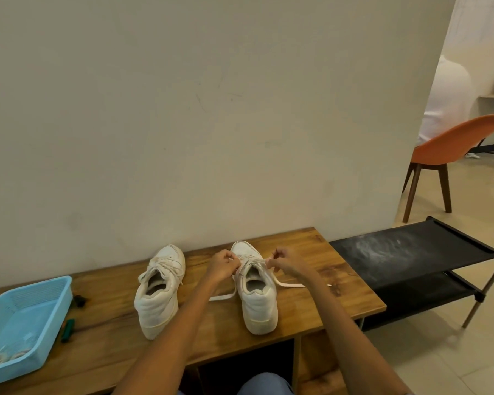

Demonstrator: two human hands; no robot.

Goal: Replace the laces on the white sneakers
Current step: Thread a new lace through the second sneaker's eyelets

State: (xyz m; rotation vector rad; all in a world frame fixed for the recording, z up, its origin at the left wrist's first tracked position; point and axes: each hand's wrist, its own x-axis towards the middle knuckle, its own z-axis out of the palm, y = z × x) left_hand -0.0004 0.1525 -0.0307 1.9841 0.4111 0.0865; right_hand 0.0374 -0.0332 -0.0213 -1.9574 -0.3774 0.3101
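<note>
A lace [241, 269] is being pinched by the left hand [222, 265] and the right hand [285, 263] over the right sneaker [255, 289] on the wooden bench [311, 303]. The left sneaker [160, 289] is being left untouched beside it, near a blue basket [26, 317].

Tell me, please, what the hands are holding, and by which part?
Both hands, left and right, pinch the lace of the right-hand sneaker near its top eyelets.
</note>
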